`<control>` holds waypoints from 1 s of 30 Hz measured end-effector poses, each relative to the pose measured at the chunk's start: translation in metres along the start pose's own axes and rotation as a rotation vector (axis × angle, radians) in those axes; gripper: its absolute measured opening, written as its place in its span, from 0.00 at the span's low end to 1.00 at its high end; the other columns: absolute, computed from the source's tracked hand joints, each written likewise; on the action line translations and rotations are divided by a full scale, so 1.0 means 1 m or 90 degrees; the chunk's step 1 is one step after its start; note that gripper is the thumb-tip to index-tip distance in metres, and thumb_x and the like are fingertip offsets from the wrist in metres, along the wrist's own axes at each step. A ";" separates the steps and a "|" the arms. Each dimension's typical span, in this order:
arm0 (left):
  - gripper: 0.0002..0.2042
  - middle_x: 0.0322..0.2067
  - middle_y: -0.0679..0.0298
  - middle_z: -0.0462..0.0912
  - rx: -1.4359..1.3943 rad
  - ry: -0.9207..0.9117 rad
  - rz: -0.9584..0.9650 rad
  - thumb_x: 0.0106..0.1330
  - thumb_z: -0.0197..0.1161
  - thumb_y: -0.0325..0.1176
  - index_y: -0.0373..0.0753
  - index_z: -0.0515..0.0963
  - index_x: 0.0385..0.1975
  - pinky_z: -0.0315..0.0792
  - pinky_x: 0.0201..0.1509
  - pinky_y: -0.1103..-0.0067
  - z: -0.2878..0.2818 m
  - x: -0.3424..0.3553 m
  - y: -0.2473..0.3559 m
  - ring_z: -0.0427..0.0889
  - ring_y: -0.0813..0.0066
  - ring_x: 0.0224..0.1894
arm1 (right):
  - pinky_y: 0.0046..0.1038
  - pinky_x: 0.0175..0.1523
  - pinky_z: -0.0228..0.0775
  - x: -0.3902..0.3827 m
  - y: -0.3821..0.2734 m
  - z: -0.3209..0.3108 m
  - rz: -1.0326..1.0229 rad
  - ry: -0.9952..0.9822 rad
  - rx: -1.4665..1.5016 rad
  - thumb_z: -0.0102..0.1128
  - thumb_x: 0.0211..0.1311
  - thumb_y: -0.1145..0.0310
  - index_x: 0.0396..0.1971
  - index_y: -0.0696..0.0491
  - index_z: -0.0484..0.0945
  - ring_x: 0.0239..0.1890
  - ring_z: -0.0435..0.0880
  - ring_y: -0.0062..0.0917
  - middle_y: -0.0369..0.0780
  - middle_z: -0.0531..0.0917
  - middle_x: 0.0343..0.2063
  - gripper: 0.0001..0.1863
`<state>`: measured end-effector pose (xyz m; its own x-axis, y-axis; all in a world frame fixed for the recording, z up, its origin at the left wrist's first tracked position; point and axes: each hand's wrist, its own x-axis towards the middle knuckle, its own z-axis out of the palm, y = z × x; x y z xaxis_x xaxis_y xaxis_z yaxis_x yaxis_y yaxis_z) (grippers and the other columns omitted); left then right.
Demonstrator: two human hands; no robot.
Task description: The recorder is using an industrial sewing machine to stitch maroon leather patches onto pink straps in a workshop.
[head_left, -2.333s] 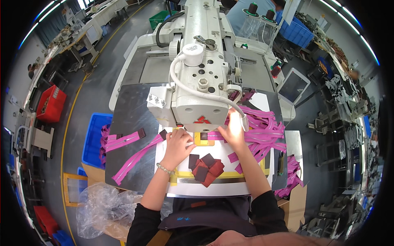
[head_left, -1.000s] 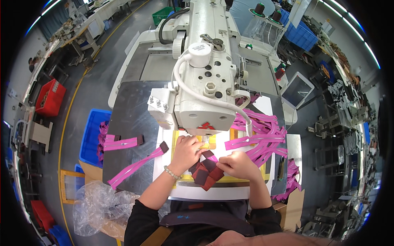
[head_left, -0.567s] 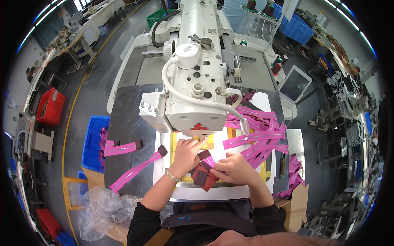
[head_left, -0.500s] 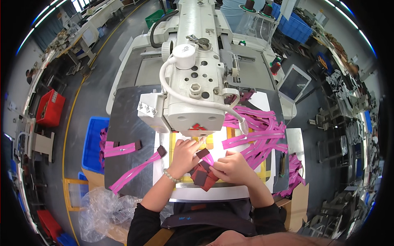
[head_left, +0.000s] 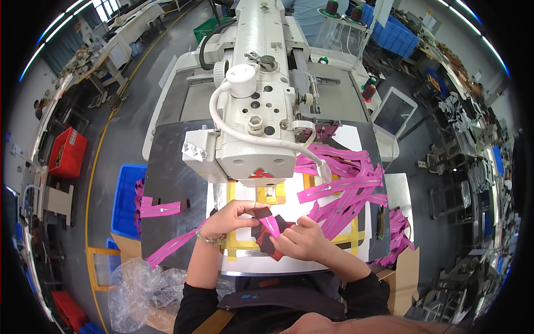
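Red emblem on white machine head, lettering on side box, blue marks on dark cloth

The view came from the left unit of 2 head-worn fisheye cameras, set side by side. It faced forward and steeply down over the worktop, upright and unmirrored. The sewing machine stood close in front, filling the upper middle; the left hand and right hand lay below it, near the centre, with the forearms entering from the lower edge. Floor at both sides spread farther off, and straight edges bent toward the dark rim.
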<state>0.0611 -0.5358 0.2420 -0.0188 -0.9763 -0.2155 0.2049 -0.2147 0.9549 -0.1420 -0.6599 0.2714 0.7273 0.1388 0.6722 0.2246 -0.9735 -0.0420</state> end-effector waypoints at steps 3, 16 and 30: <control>0.24 0.51 0.60 0.79 0.013 -0.064 0.042 0.55 0.63 0.21 0.29 0.72 0.55 0.67 0.58 0.79 -0.005 -0.007 0.006 0.75 0.76 0.53 | 0.22 0.27 0.52 -0.001 -0.009 -0.007 -0.082 -0.003 0.006 0.61 0.47 0.72 0.17 0.48 0.65 0.16 0.63 0.17 0.29 0.60 0.14 0.12; 0.31 0.53 0.51 0.75 -0.173 -0.007 0.155 0.56 0.63 0.28 0.30 0.63 0.62 0.65 0.62 0.73 -0.004 -0.006 0.003 0.76 0.65 0.55 | 0.21 0.29 0.57 0.003 -0.028 -0.014 0.041 -0.039 0.251 0.64 0.50 0.72 0.40 0.50 0.80 0.18 0.65 0.19 0.30 0.70 0.19 0.15; 0.17 0.49 0.47 0.78 -0.319 -0.073 0.186 0.59 0.58 0.25 0.32 0.71 0.48 0.68 0.61 0.66 -0.025 0.004 -0.022 0.78 0.60 0.54 | 0.25 0.37 0.73 0.001 -0.028 -0.012 0.160 -0.324 0.703 0.58 0.59 0.73 0.44 0.51 0.80 0.31 0.81 0.28 0.34 0.84 0.36 0.12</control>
<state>0.0812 -0.5340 0.2148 0.0080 -0.9957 0.0924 0.6548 0.0750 0.7521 -0.1548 -0.6346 0.2822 0.9428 0.2649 0.2024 0.2885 -0.3439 -0.8936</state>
